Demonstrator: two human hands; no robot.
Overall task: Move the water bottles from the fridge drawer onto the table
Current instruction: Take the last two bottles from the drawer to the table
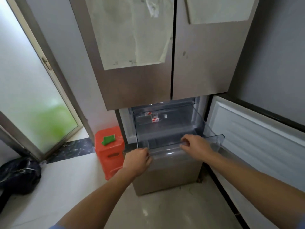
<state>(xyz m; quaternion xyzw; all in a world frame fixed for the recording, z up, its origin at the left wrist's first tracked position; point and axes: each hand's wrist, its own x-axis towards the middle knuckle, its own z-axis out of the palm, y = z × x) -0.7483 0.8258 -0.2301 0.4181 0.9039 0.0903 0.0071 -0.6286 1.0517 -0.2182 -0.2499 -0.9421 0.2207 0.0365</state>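
The clear plastic fridge drawer [206,126] stands pulled out below the two upper fridge doors. At its back lie two water bottles [154,119] on their sides, with red-and-white labels and a white cap showing. My left hand [137,160] grips the drawer's front left corner. My right hand [194,144] holds the drawer's front rim to the right of centre. The table is not in view.
The lower fridge door [257,133] hangs open to the right, its white inner lining facing me. An orange plastic stool [109,151] with a green scrap on top stands left of the fridge. A dark bag [19,176] lies on the floor near the frosted glass door.
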